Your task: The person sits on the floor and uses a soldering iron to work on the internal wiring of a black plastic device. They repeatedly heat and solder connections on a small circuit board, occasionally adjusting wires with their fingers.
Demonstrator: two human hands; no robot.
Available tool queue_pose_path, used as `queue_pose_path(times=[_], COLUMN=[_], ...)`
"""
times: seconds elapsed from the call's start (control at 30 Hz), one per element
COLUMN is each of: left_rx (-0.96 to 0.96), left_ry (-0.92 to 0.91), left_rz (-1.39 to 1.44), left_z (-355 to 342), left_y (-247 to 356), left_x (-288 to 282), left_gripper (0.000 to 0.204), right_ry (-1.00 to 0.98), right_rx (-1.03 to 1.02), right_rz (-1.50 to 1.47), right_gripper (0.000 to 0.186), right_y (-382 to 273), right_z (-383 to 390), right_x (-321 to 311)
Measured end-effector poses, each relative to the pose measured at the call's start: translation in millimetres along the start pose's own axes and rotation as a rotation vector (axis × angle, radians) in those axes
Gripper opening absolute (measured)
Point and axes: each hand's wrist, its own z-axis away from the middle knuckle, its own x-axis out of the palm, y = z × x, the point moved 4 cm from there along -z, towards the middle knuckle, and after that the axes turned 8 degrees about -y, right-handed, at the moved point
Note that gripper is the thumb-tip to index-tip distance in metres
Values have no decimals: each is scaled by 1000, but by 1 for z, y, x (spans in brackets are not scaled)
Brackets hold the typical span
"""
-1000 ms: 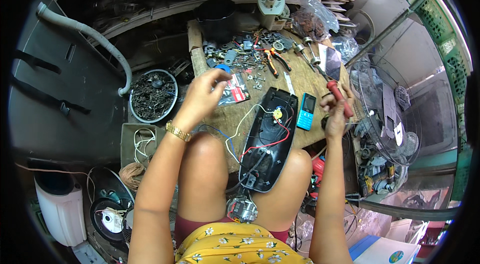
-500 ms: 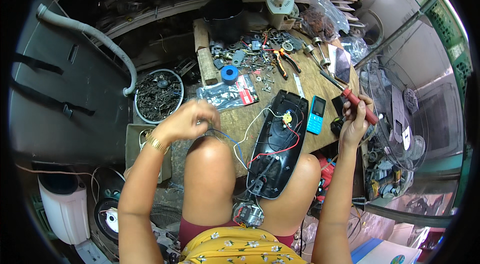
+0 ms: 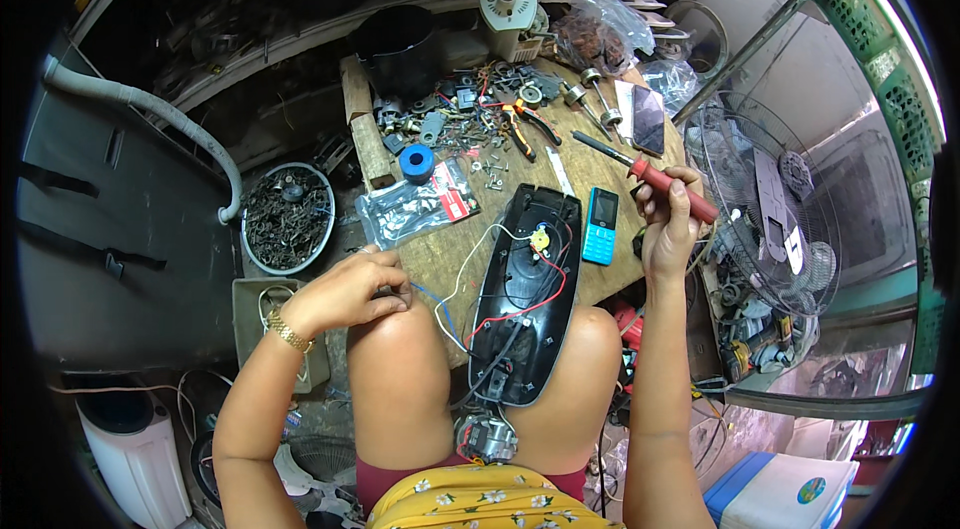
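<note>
My left hand (image 3: 365, 294) is at my left knee, fingers curled in; whatever they may hold is hidden, and the end of a blue wire (image 3: 437, 305) lies by them. My right hand (image 3: 668, 224) grips a red-handled soldering iron (image 3: 700, 204) raised at the bench's right, its dark shaft pointing up and left. Between my knees a black plastic housing (image 3: 510, 349) rests with red, white and blue wires and a small yellow part (image 3: 541, 240). A metal motor (image 3: 485, 439) sits in my lap below it. A turquoise keypad phone (image 3: 600, 239) lies right of the housing.
The wooden bench (image 3: 440, 269) holds loose metal parts, orange-black pliers (image 3: 525, 127), a blue roll (image 3: 416, 163), a plastic bag (image 3: 405, 207) and a smartphone (image 3: 648, 119). A tub of screws (image 3: 287, 219) stands left, wire fan guards (image 3: 760, 179) right, a black bucket (image 3: 393, 51) behind.
My left hand has dropped from above the bench to my left knee, uncovering the blue roll and bag. My right hand still holds the red-handled tool, now tilted further left.
</note>
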Motion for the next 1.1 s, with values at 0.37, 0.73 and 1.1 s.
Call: queue_pose_path(times=[0.37,0.73,1.1], left_rx=[-143,-40,-54], left_ry=[1228,448,428], left_rz=[912,405,60], left_z=[20,-136,-157], left_y=[-93,6,-3], left_x=[-57,-7,27], left_gripper=[19,10,13], right_ry=[-34,-230,-145], right_rx=[-3,360,274], right_rz=[-65,-89,-105], right_gripper=[33,39,36], right_y=[6,60,54], right_z=[-26,12,-6], right_x=[12,39,6])
